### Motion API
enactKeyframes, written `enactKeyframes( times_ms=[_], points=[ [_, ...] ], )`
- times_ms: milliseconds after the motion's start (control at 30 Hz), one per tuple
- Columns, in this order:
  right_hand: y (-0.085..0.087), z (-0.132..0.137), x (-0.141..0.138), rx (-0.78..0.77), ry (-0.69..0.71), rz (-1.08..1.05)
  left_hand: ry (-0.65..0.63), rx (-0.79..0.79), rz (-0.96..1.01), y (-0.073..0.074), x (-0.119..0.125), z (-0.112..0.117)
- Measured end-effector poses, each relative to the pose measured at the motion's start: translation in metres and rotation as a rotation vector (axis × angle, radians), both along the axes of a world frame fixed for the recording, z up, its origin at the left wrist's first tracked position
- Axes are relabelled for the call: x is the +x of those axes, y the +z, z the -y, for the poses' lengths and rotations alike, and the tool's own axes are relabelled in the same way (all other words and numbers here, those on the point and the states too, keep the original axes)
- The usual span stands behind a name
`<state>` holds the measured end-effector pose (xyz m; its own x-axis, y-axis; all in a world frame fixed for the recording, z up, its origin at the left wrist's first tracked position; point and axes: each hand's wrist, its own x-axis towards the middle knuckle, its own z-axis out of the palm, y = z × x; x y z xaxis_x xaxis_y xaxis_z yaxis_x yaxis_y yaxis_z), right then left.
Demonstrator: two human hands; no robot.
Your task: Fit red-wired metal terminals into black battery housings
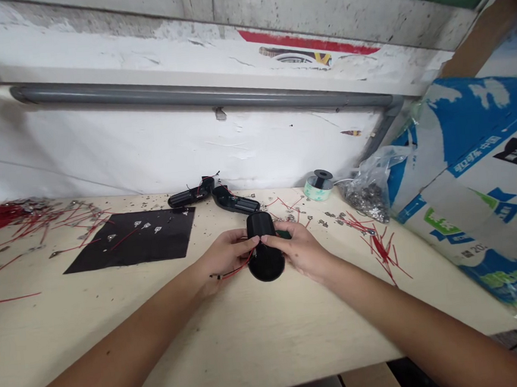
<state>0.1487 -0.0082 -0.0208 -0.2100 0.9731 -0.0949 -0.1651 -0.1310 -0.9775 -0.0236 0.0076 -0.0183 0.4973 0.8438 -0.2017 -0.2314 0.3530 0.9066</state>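
Observation:
A black plastic housing stands over the middle of the wooden table, and both of my hands grip it. My left hand closes on its left side, with a thin red wire trailing out under the fingers. My right hand closes on the right side, its thumb and fingers pressed to the casing. Something small and dark green shows behind my right hand's fingers.
Two more black housings lie behind, by the white wall. A black mat with small metal tabs is at left. Red wires and metal bits scatter right, beside a solder spool, a plastic bag and a printed sack.

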Motion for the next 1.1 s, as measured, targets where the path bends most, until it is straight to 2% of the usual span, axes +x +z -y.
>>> enactKeyframes(
  times_ms=[67, 133, 233, 300, 333, 400, 500, 633, 733, 833, 967, 1100],
  points=[
    [0.0, -0.001, 0.001, 0.04, 0.017, 0.032, 0.021, -0.023, 0.022, 0.003, 0.001, 0.001],
    [0.001, -0.006, 0.007, 0.095, -0.029, 0.104, 0.046, -0.031, 0.041, 0.005, 0.001, 0.002],
    [0.004, -0.02, 0.028, 0.281, -0.249, 0.335, 0.069, -0.006, 0.02, 0.005, 0.0, 0.001],
    [0.005, -0.029, 0.045, 0.49, -0.402, 0.6, 0.094, 0.025, -0.003, 0.002, -0.002, -0.001],
    [0.005, -0.032, 0.053, 0.56, -0.419, 0.729, 0.106, 0.045, -0.012, 0.001, -0.003, -0.003],
    [0.003, -0.035, 0.062, 0.635, -0.335, 0.957, 0.128, 0.092, -0.034, -0.002, -0.008, -0.007],
    [-0.002, -0.034, 0.062, 0.655, -0.206, 1.151, 0.151, 0.16, -0.107, -0.001, -0.016, -0.011],
    [-0.008, -0.035, 0.056, 0.616, -0.257, 1.296, 0.151, 0.271, -0.331, 0.007, -0.025, -0.013],
    [-0.009, -0.038, 0.058, 0.592, -0.3, 1.325, 0.194, 0.393, -0.521, 0.01, -0.028, -0.013],
    [-0.006, -0.041, 0.063, 0.618, -0.398, 1.263, 0.185, 0.501, -0.59, 0.006, -0.03, -0.016],
    [0.0, -0.039, 0.065, 0.703, -0.526, 1.049, 0.22, 0.597, -0.64, -0.002, -0.033, -0.021],
    [0.001, -0.026, 0.049, 0.841, -0.524, 0.769, 0.269, 0.65, -0.672, -0.003, -0.034, -0.021]
  ],
)
